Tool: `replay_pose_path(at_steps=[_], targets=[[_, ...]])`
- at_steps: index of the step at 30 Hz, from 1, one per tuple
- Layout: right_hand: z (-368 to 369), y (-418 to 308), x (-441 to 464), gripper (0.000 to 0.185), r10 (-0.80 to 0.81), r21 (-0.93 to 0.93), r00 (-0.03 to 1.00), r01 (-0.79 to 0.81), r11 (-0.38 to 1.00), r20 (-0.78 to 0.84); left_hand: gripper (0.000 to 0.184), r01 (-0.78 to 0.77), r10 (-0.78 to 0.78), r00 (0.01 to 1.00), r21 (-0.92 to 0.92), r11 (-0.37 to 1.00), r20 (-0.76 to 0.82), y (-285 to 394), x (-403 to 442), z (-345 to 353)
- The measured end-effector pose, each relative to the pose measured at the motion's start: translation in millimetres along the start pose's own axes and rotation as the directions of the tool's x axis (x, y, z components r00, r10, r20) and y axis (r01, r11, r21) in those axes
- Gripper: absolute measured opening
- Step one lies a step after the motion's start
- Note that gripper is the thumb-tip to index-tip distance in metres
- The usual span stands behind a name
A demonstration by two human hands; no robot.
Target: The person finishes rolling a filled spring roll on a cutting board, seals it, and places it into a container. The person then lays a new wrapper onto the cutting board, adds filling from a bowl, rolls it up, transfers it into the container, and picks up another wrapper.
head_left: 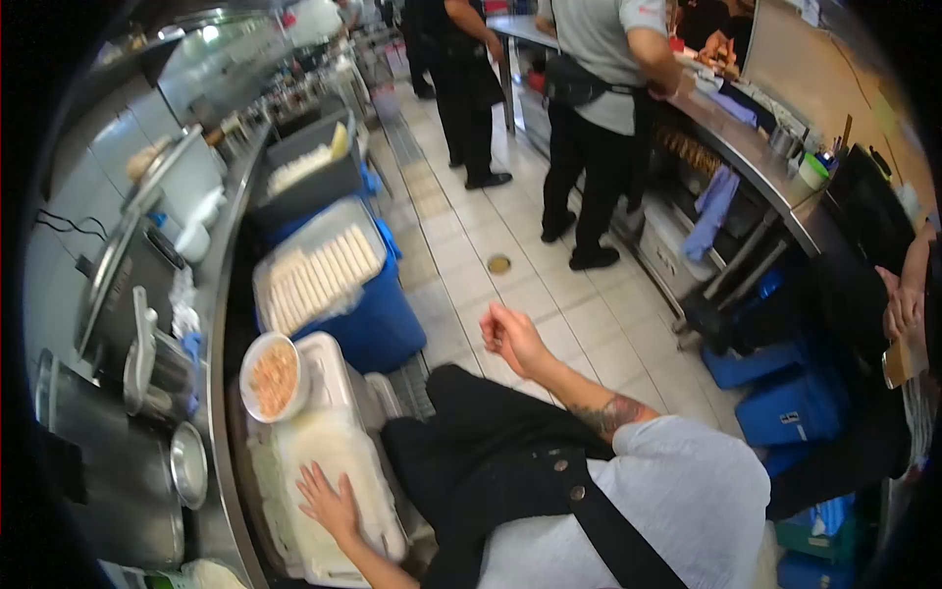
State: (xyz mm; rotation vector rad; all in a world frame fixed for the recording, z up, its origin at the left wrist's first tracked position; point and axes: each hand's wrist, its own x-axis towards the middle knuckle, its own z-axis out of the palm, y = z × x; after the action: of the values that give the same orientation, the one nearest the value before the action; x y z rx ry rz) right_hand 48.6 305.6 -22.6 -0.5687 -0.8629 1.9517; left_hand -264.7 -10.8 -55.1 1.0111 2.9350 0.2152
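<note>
Evidently, the left hand is laid palm down, its fingers spread, on a pale sheet. Just beyond these fingertips, near the far end of the sheet, a white bowl is set, filled with a pinkish mixture. Farther past the fingers, rows of pale rolls are lined up in a tray. The right hand is held up, well apart from the left fingers, its own fingers curled; whether anything is pinched cannot be told.
</note>
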Motion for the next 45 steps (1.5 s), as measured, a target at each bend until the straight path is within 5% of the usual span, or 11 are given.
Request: replay_pose_path(at_steps=[3, 8, 17, 21, 28, 33, 39, 45], targets=[[9, -3, 2, 0.032, 0.059, 0.027, 0.993, -0.057, 0.998, -0.099, 0.073, 0.02, -0.02, 1.0, 0.005, 1.0, 0.012, 2, -3, -11], [1, 5, 14, 0.034, -0.005, -0.002, 0.988, 0.006, 1.0, 0.155, 0.074, -0.034, 0.035, 0.999, 0.021, 0.999, -0.034, -7, 4, 2], [15, 5, 2, 0.033, 0.152, 0.055, 0.982, -0.147, 0.988, -0.115, 0.073, 0.027, -0.027, 0.999, 0.011, 1.0, 0.024, 2, 4, -5], [3, 9, 8, 0.034, 0.053, -0.013, 0.998, -0.053, 0.999, 0.033, 0.071, -0.014, 0.014, 1.0, 0.03, 0.999, 0.022, -10, -10, 4], [7, 9, 1, 0.034, 0.184, 0.033, 0.973, -0.181, 0.983, -0.139, 0.071, -0.029, 0.029, 1.0, 0.03, 0.999, -0.009, -1, 5, 2], [2, 11, 5, 0.033, 0.137, 0.028, 0.986, -0.135, 0.99, -0.099, 0.071, -0.014, 0.014, 1.0, 0.036, 0.999, -0.01, -2, 4, 2], [-2, 19, 4, 0.032, 0.124, 0.009, 0.986, -0.124, 0.992, -0.114, 0.073, 0.059, -0.058, 0.998, 0.028, 0.998, -0.013, -2, -3, 4], [-18, 32, 11, 0.031, 0.154, 0.025, 0.986, -0.153, 0.988, -0.057, 0.08, 0.384, -0.383, 0.923, 0.02, 0.923, -0.024, 23, -20, 6]])
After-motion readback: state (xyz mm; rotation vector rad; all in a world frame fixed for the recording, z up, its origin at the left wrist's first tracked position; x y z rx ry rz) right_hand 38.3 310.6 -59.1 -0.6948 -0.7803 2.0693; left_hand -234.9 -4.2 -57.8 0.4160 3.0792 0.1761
